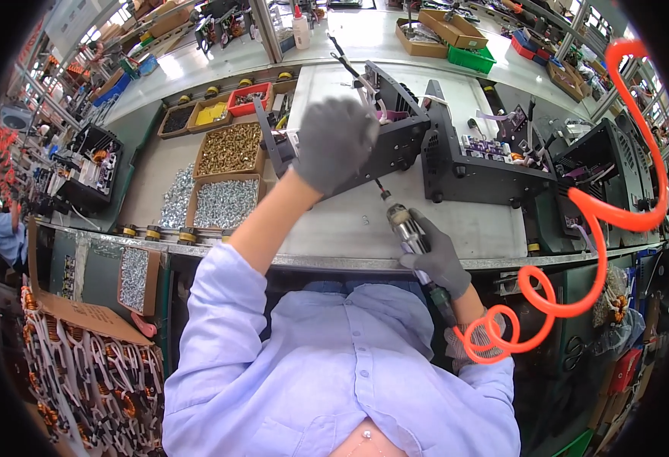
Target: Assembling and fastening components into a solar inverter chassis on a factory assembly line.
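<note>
My left hand (338,145), in a grey glove, is raised over a black metal housing (384,152). Its fingers look curled in, slightly blurred, and what they may hold is hidden. In my right hand (443,263), also gloved, is a pneumatic screwdriver (408,230) with a coiled orange air hose (536,293). The driver's bit points up and away from me, close to the near side of the housing. That housing sits at an angle with wires and parts inside. To its right is a second black housing (487,179) with a circuit board in it.
Left of the housing lie boxes of brass-coloured fasteners (228,148) and silver fasteners (226,202). A red bin (249,97) stands behind. More black units (607,164) occupy the right, another unit (83,171) the far left. A carton of wired coils (91,373) is at lower left.
</note>
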Motion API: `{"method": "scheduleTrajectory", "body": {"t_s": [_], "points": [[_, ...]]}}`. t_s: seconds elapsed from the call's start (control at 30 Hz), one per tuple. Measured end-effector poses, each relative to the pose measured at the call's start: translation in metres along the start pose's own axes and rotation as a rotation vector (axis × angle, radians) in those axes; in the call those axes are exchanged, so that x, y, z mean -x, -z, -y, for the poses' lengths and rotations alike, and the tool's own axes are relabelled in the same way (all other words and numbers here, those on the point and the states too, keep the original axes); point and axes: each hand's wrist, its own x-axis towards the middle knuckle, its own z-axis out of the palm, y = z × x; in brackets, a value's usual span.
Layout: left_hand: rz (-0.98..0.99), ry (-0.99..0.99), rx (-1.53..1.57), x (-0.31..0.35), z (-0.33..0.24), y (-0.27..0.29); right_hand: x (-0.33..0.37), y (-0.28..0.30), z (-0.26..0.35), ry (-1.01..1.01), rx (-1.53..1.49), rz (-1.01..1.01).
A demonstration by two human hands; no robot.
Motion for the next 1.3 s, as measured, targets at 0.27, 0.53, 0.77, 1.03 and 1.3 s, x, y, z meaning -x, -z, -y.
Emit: {"method": "scheduleTrajectory", "body": {"t_s": [0.27,0.53,0.77,1.03,1.3], "points": [[0.712,-0.547,-0.122,0.060,-0.065,-0.048,0.065,0.030,0.007,-0.096,-0.095,-0.097],[0.741,0.476,1.388,0.032,-0.059,-0.045,0.096,0.024,0.030,-0.095,-0.334,-0.130],[0.897,0.976,2.301,0.027,-0.094,-0.023,0.111,0.028,0.035,-0.053,-0.435,-0.154],[0.795,1.076,1.881,0.012,-0.144,-0.012,0.128,0.045,0.029,0.060,-0.017,-0.289],[1.020,0.654,1.880,-0.022,-0.178,-0.014,0.146,0.074,0.024,0.046,-0.568,-0.374]]}}
